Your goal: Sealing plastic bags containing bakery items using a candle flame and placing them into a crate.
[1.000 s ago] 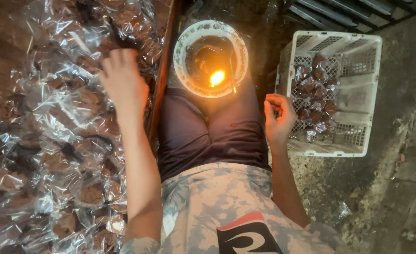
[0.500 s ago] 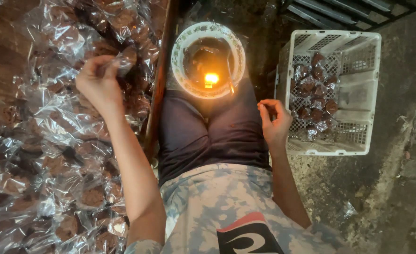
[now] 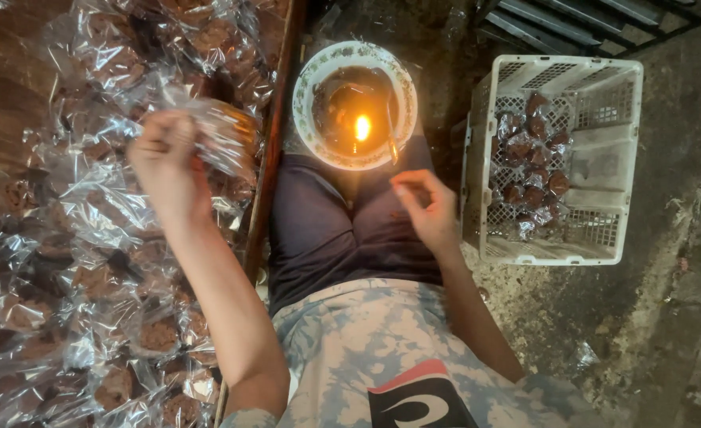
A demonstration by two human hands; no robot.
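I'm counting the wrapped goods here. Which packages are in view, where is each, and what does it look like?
Packet: in the left hand, clear crinkled plastic over something brown.
Pile of packets: spread across the left side, same clear wrap, brown contents.
Packets in crate: inside the white slatted crate on the right, small, brown, shiny.

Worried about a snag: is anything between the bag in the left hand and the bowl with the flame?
Nothing visible. The left hand holds the clear bag above the pile; only the wooden edge lies below the gap to the bowl.
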